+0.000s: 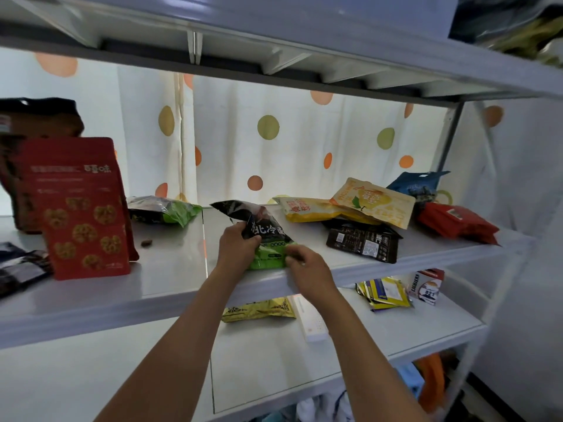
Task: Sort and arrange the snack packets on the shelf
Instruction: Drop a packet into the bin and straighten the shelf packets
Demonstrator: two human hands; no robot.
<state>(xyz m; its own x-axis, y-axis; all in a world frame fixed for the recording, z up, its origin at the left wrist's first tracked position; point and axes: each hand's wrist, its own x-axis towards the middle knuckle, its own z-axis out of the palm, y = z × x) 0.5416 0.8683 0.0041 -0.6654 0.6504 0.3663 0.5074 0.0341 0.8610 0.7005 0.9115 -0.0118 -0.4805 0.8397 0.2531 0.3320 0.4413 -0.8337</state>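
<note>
Head view shows your left hand (236, 248) and right hand (306, 269) both pinching the black-and-green packet (268, 239) at the shelf (152, 287) front, its length running away from you, between them.

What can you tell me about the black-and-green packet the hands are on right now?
The black-and-green packet is a glossy, crinkled plastic pouch, black above with white characters and bright green at its lower end. It lies tilted near the front edge of the middle shelf, its black top corner raised toward the back. The left hand grips its left side, creasing the film; the right hand pinches the green bottom corner. It touches no other packet. Whether it is sealed cannot be told.
</note>
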